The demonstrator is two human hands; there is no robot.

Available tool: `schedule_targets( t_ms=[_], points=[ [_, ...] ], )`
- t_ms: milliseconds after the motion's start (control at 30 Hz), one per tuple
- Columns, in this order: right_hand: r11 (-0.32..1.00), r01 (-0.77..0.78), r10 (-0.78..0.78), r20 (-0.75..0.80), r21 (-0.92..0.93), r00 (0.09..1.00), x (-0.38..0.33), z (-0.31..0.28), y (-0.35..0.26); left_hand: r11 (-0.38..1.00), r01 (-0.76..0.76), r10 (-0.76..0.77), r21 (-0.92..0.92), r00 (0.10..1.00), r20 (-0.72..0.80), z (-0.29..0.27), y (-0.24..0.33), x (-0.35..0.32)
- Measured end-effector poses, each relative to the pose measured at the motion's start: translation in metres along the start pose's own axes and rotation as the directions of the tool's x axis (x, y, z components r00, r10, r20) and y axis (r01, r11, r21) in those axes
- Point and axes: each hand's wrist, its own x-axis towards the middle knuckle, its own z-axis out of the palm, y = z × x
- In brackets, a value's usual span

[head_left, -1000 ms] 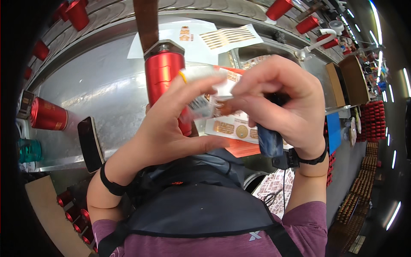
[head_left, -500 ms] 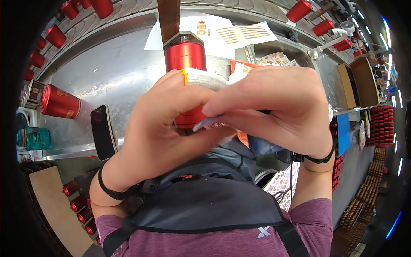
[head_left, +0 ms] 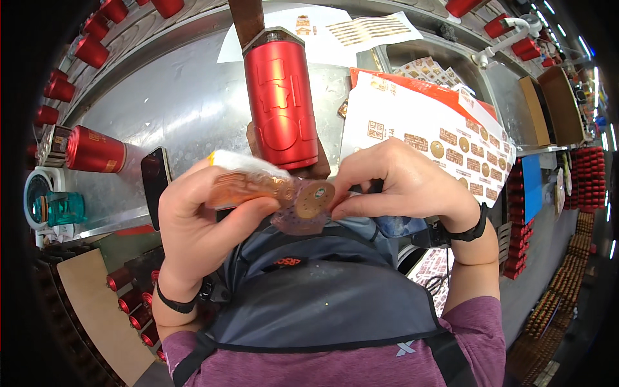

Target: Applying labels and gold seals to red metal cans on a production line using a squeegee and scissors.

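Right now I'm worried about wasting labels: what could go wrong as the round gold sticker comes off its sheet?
The round gold sticker is pinched between the right hand and the left hand, so it might crease or stick to a fingertip. The left hand also grips the sticker sheet, which could crumple. The upright red can stands close behind and could get knocked.

black phone (head_left: 155, 182), teal cup (head_left: 63, 208), cardboard board (head_left: 100, 309)

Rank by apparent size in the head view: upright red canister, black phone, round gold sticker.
1. Upright red canister, clearly largest.
2. Black phone lying on the metal table.
3. Round gold sticker between the hands, smallest despite being nearest the camera.
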Motion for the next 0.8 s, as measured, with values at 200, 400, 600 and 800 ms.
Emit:
schedule_targets(
  t_ms=[200,400,600,800],
  points=[
    [0.975,-0.135,0.136,0.005,0.179,0.991,0.006,-0.010,0.009,0.809,0.275,-0.386,-0.519,0.915,-0.116,-0.001,-0.029,-0.025],
    [0.913,-0.267,0.291,-0.033,0.308,0.956,0.036,-0.019,0.025,0.749,0.338,-0.510,-0.570,0.844,-0.169,0.007,-0.076,-0.024],
    [0.869,-0.328,0.375,-0.062,0.372,0.925,0.044,-0.021,0.050,0.751,0.297,-0.491,-0.590,0.849,-0.196,0.027,-0.097,-0.010],
    [0.872,-0.330,0.396,-0.125,0.361,0.910,0.042,-0.018,0.060,0.745,0.334,-0.477,-0.578,0.872,-0.110,0.027,-0.105,-0.007]
  ],
)
